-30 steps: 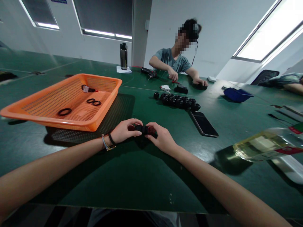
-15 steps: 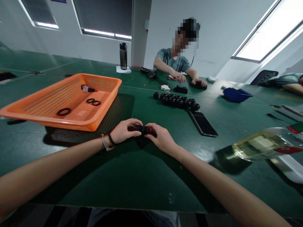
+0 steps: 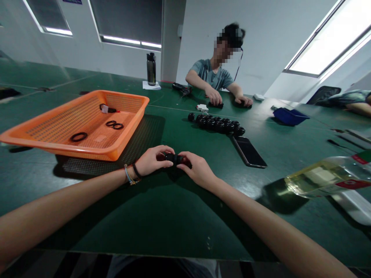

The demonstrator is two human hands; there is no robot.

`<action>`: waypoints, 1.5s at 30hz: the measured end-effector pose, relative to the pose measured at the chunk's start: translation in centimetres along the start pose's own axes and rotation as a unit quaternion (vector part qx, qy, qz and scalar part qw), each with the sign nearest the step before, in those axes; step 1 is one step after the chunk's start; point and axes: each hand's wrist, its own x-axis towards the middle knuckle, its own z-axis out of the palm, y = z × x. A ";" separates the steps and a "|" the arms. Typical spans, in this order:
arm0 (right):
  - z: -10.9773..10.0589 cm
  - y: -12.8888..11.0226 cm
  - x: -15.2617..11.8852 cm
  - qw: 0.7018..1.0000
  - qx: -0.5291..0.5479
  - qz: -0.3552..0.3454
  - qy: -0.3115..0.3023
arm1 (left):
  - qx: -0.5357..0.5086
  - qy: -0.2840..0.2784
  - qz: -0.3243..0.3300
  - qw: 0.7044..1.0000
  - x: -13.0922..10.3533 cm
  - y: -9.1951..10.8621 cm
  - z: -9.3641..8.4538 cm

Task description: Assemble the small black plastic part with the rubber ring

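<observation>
On the left of the green surface (image 3: 162, 216) stands an orange basket (image 3: 124, 144) with mesh walls. Inside it, toward the near side, lies a black ring (image 3: 79, 137); farther right are two smaller black rings (image 3: 114, 125) side by side, and near the far wall there is a dark piece with a pale wrap and a red tip (image 3: 108, 109). At the right, far side, sits a blue tray (image 3: 290, 116); what it holds cannot be made out. A clear bottle (image 3: 314, 177) with yellowish liquid in it is at the right, near side, and a dark drinking bottle (image 3: 151, 70) stands upright at the far side, on white paper (image 3: 156, 87).

The left hand (image 3: 150, 160) and right hand (image 3: 198, 169) meet at the middle of the near side, both nearly closed, pinching a small black part (image 3: 174, 158) between them. The left fingers grip its left end, the right fingers its right end. Fingers hide much of it.

Beyond the right hand lies a phone (image 3: 249, 151), just beside a cluster of round, glossy black pieces (image 3: 218, 124). Across the surface, a person (image 3: 213, 75) has both hands on dark objects.
</observation>
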 end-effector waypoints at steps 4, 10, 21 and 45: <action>0.0 0.0 0.0 1.000 -0.005 -0.001 -0.003 | -0.004 0.002 0.000 1.000 0.0 0.0 0.0; 0.1 0.1 0.1 1.000 -0.010 -0.003 -0.002 | 0.001 0.001 -0.002 1.000 0.1 0.0 0.0; 0.0 0.0 0.1 1.000 -0.023 -0.002 -0.007 | 0.020 0.005 -0.004 1.000 0.0 0.1 0.0; -0.2 0.0 0.1 0.999 -0.033 -0.007 -0.016 | 0.036 0.001 0.006 0.999 -0.1 0.0 -0.1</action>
